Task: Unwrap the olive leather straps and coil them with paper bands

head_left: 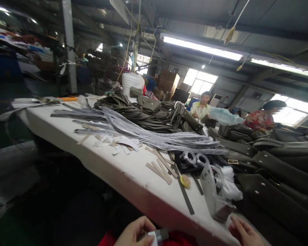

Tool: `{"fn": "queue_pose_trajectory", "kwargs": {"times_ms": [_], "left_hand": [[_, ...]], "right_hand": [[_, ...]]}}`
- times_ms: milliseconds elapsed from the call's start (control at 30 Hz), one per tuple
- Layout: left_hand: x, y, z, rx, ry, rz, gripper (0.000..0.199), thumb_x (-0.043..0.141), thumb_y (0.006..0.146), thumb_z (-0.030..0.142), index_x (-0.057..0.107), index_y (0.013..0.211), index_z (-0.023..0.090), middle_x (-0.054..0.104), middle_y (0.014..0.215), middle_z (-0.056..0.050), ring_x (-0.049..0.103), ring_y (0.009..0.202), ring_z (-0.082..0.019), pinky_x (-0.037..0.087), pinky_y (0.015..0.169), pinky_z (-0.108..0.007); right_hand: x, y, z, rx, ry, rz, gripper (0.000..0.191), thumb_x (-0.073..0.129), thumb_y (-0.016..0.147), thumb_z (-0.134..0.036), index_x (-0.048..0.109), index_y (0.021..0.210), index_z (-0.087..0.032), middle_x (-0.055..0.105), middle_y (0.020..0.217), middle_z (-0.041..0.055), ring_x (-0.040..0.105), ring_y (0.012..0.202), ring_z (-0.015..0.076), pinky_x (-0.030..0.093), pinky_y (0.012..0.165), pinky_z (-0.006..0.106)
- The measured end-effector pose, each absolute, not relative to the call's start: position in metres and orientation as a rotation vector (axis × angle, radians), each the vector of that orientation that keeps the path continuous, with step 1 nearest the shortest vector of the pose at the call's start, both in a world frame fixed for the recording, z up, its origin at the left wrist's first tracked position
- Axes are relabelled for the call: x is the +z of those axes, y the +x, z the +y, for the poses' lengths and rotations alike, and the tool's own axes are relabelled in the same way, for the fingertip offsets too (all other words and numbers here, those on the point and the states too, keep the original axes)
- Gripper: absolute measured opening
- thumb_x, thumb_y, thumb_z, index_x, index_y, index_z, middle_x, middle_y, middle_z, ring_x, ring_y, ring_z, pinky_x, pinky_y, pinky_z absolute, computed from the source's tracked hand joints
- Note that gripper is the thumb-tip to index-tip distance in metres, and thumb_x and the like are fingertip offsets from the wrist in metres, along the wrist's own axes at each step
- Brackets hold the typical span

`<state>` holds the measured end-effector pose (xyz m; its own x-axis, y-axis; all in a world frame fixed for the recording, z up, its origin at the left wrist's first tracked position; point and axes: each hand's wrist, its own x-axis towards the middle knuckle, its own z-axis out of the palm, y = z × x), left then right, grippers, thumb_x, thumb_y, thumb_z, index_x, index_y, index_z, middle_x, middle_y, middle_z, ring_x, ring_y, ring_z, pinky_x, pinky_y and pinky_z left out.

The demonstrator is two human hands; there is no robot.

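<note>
Jutting from the left hand, which pinches it, is a strip, while the right hand curls near the dispenser, whether holding anything I cannot tell.

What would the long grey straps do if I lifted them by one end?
The straps would probably flop and dangle, since they already curve across the table. They may feel a bit slippery, because they look shiny. Each is likely light, being so narrow.
</note>
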<state>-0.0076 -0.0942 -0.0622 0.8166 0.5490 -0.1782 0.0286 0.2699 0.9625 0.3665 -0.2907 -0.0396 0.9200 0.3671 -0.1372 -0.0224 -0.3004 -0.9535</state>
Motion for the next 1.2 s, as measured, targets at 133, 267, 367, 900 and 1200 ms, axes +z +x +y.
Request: {"fn": "queue_pose_trajectory", "kwargs": {"times_ms": [133,267,367,900,1200], "left_hand": [[-0.052,-0.014,-0.099,0.459,1.235,0.552,0.060,0.070,0.065,0.071,0.060,0.085,0.016,0.061,0.079,-0.003,0.053,0.071,-0.015,0.040,0.064,-0.025],[-0.045,-0.018,-0.105,0.525,1.168,0.598,0.047,0.070,0.074,0.058,0.060,0.089,0.014,0.067,0.084,-0.007,0.060,0.078,-0.018,0.045,0.070,-0.029],[-0.042,-0.017,-0.107,0.570,1.218,0.679,0.035,0.071,0.077,0.045,0.061,0.090,0.013,0.068,0.086,-0.008,0.061,0.079,-0.018,0.046,0.074,-0.030],[-0.049,-0.020,-0.106,0.733,1.289,0.807,0.021,0.064,0.082,0.032,0.063,0.095,0.015,0.069,0.091,-0.006,0.064,0.084,-0.018,0.050,0.080,-0.029],[-0.039,-0.020,-0.103,0.738,1.281,0.863,0.027,0.066,0.081,0.040,0.063,0.091,0.016,0.068,0.085,-0.005,0.063,0.077,-0.018,0.051,0.071,-0.027]], "right_hand": [[-0.057,0.372,-0.294,0.335,-1.859,-0.255,0.043,0.078,0.044,-0.056,0.069,0.064,-0.020,0.068,0.060,0.0070,0.066,0.058,0.0264,0.057,0.057,0.037],[-0.045,0.342,-0.292,0.238,-2.044,-0.219,0.048,0.075,0.048,-0.059,0.068,0.070,-0.017,0.069,0.060,0.0076,0.066,0.060,0.0279,0.053,0.054,0.036],[-0.025,0.285,-0.272,0.206,-2.003,-0.356,0.046,0.075,0.058,-0.058,0.066,0.077,-0.017,0.065,0.058,0.0029,0.063,0.060,0.0226,0.049,0.056,0.031],[-0.037,0.115,-0.186,1.142,-1.528,-0.797,0.040,0.073,0.075,-0.051,0.054,0.061,-0.018,0.054,0.048,-0.0034,0.046,0.045,0.0095,0.036,0.048,0.022],[-0.045,0.111,-0.182,1.306,-1.373,-0.765,0.036,0.075,0.075,-0.048,0.067,0.082,-0.014,0.069,0.070,0.0047,0.061,0.062,0.0140,0.049,0.064,0.027]]}}
